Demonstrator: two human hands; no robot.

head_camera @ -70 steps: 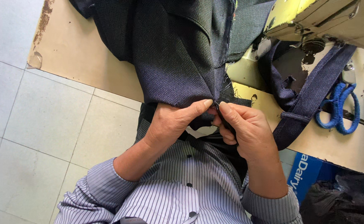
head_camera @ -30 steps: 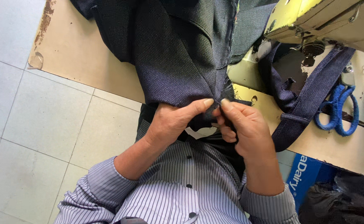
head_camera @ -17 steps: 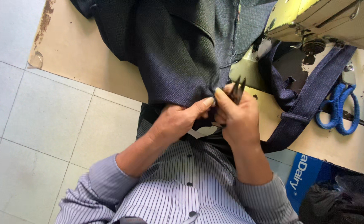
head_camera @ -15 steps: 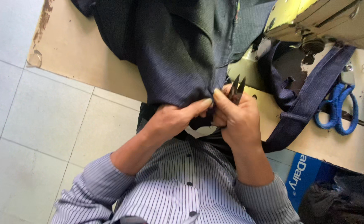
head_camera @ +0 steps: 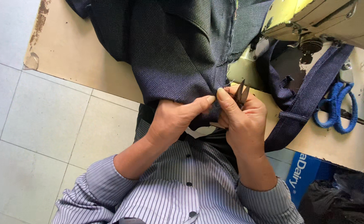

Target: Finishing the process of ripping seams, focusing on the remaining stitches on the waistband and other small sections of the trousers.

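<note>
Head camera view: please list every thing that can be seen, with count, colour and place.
fabric: one, dark blue-grey, draped over the table edge, its lower edge pinched by both hands.
thread snips: one pair, dark metal, in the right hand, blades pointing up beside the fabric edge.
table: one, beige, across the top; a chipped corner at upper left.
sewing machine: one, pale yellow, top right.
strap: one, dark blue, hanging from the machine area down to the table edge.
scissors: one pair, blue-wrapped handles, on the table at right.
floor tiles: pale grey, left side.
box: one, blue, lower right.
shirt: striped, bottom centre.
left hand: pinches the fabric.
right hand: holds the snips.
</note>
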